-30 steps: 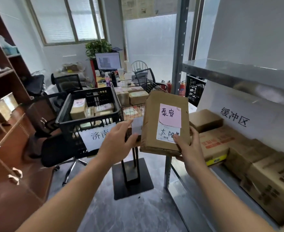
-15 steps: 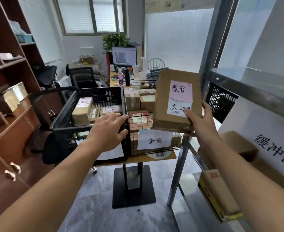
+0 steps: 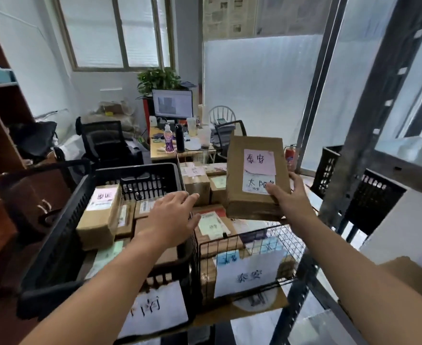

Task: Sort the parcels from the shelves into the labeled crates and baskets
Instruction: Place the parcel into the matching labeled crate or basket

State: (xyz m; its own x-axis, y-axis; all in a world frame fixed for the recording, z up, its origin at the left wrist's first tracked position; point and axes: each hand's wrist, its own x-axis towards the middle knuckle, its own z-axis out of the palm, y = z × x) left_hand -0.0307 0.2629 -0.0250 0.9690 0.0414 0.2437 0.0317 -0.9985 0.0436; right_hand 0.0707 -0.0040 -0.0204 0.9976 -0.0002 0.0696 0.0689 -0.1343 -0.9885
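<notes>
**Count.** Two hands, one held parcel (image 3: pixel 252 195), and two containers side by side on one surface (image 3: pixel 219 316).

**Landmark.** All positions are given from the wire basket (image 3: pixel 289 236).

**Hands.**
- The right hand (image 3: pixel 289 199) grips the parcel's lower right corner. The thumb lies on the front face and the fingers wrap behind the right edge.
- The left hand (image 3: pixel 172 215) is flat, palm down, fingers extended, and holds nothing. It sits at the basket's left rim, over the black crate (image 3: pixel 142 179). Contact with the rim cannot be confirmed.

**Parcel.**
- It stands nearly upright above the far half of the basket, with the labelled face toward the camera.
- It carries two labels: a pink note (image 3: pixel 259 161) above and a white sticker (image 3: pixel 256 185) below (partly covered by the thumb).
- Its lower edge is close above the basket's contents. Whether it touches them cannot be determined.

**Containers.**
- The basket carries one white paper sign (image 3: pixel 247 275) on its front wall and holds at least three parcels.
- The crate touches the basket's left side. It carries one sign (image 3: pixel 155 310) and holds at least four parcels.

**Clearance.**
- There is open air between the parcel's left edge and the left hand.
- The near half of the basket is uncovered from above.
- A metal shelf upright (image 3: pixel 369 120) stands close to the right of the basket, and a second black crate (image 3: pixel 369 195) sits beyond it.
</notes>
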